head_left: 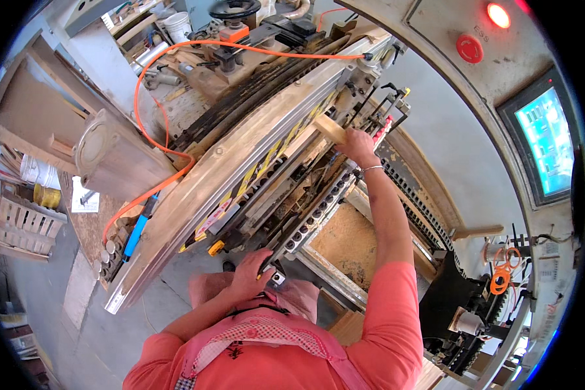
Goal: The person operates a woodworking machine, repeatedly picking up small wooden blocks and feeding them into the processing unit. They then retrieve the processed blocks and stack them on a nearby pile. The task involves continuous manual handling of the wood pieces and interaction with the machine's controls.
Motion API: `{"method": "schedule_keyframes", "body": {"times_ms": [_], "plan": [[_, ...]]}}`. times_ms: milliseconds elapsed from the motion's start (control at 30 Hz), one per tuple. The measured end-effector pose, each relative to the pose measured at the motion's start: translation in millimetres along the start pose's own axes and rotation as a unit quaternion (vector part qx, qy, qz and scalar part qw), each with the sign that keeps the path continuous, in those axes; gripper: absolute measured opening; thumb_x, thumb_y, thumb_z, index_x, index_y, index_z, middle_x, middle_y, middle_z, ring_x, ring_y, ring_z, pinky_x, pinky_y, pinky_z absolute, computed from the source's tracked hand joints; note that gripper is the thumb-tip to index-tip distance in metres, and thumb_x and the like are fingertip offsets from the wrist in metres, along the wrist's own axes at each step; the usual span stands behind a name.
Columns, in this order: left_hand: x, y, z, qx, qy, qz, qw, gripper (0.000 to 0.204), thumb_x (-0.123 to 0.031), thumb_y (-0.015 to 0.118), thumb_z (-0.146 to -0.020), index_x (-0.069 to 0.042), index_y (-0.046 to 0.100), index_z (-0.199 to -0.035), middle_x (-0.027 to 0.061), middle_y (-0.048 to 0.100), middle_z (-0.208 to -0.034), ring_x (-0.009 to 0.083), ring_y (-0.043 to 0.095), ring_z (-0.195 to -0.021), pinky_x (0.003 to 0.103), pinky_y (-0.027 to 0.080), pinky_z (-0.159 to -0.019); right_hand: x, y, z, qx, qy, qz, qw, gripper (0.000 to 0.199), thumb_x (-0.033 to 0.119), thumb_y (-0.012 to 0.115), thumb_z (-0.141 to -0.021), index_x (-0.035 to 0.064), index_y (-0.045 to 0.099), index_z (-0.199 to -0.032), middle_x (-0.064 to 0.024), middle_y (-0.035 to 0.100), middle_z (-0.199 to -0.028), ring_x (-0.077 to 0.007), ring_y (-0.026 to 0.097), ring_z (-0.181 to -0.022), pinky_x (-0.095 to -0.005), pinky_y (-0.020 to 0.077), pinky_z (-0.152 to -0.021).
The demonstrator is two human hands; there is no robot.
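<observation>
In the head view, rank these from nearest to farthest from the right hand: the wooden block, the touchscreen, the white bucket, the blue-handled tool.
From the right hand:
1. Wooden block, held at the fingers, just left of the hand.
2. Touchscreen, far right on the control panel.
3. White bucket, top left, behind the machine.
4. Blue-handled tool, lower left at the orange hose's end.

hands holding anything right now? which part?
Right hand grips the near end of a small wooden block against the machine. Left hand closes on a dark handle, its yellow tip showing below the fingers.
</observation>
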State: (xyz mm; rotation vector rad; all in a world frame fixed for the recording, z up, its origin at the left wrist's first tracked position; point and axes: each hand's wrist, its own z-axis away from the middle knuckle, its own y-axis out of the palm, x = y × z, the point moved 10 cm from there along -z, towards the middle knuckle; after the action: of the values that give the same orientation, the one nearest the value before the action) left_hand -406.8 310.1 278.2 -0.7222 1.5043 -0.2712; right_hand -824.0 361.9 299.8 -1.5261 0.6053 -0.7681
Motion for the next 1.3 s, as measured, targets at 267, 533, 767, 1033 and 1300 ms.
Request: {"method": "schedule_keyframes", "body": {"times_ms": [267, 533, 767, 1033, 1300], "plan": [[18, 24, -1, 0.049, -0.044, -0.028, 0.997, 0.047, -0.019, 0.06, -0.083, -0.003, 0.046, -0.125, 0.0226, 0.054, -0.116, 0.0408, 0.054, -0.102, 0.046, 0.045, -0.085, -24, -4, -6, 0.002, 0.012, 0.0, 1.0, 0.043, 0.039, 0.072, -0.065, 0.004, 0.064, -0.088, -0.0165, 0.064, -0.087, -0.0326, 0.063, -0.085, -0.042, 0.0511, -0.074], [20, 23, -1, 0.044, -0.074, -0.025, 0.996, 0.045, -0.016, 0.06, -0.081, -0.004, 0.048, -0.122, 0.0227, 0.056, -0.111, 0.0412, 0.055, -0.1, 0.046, 0.046, -0.084, -17, -10, -4, -0.024, 0.013, -0.001, 1.0, 0.039, 0.038, 0.072, -0.067, 0.0027, 0.066, -0.082, -0.0184, 0.065, -0.08, -0.0336, 0.064, -0.079, -0.0414, 0.0517, -0.071], [16, 25, -4, 0.055, -0.076, -0.039, 0.995, 0.045, -0.012, 0.06, -0.078, -0.002, 0.047, -0.119, 0.0206, 0.056, -0.112, 0.0393, 0.054, -0.1, 0.045, 0.044, -0.086, -15, -7, -11, -0.032, 0.024, 0.002, 0.999, 0.039, 0.037, 0.073, -0.065, 0.0014, 0.066, -0.08, -0.018, 0.065, -0.079, -0.0334, 0.064, -0.079, -0.041, 0.0521, -0.07], [16, 27, -5, 0.047, -0.071, -0.035, 0.996, 0.045, -0.01, 0.061, -0.077, -0.002, 0.047, -0.119, 0.0209, 0.056, -0.111, 0.0397, 0.055, -0.099, 0.044, 0.045, -0.086, -15, -7, -11, -0.019, 0.023, -0.001, 1.0, 0.042, 0.04, 0.072, -0.067, 0.0015, 0.066, -0.083, -0.0182, 0.065, -0.086, -0.0326, 0.063, -0.083, -0.0406, 0.0518, -0.073], [11, 24, -5, 0.036, -0.069, -0.039, 0.996, 0.044, -0.01, 0.061, -0.077, -0.003, 0.048, -0.119, 0.0196, 0.057, -0.112, 0.039, 0.055, -0.1, 0.044, 0.045, -0.086, -14, -5, -11, -0.005, 0.03, 0.003, 1.0, 0.042, 0.04, 0.071, -0.068, 0.0018, 0.067, -0.086, -0.0181, 0.065, -0.088, -0.0319, 0.063, -0.086, -0.0395, 0.0518, -0.076]]}}
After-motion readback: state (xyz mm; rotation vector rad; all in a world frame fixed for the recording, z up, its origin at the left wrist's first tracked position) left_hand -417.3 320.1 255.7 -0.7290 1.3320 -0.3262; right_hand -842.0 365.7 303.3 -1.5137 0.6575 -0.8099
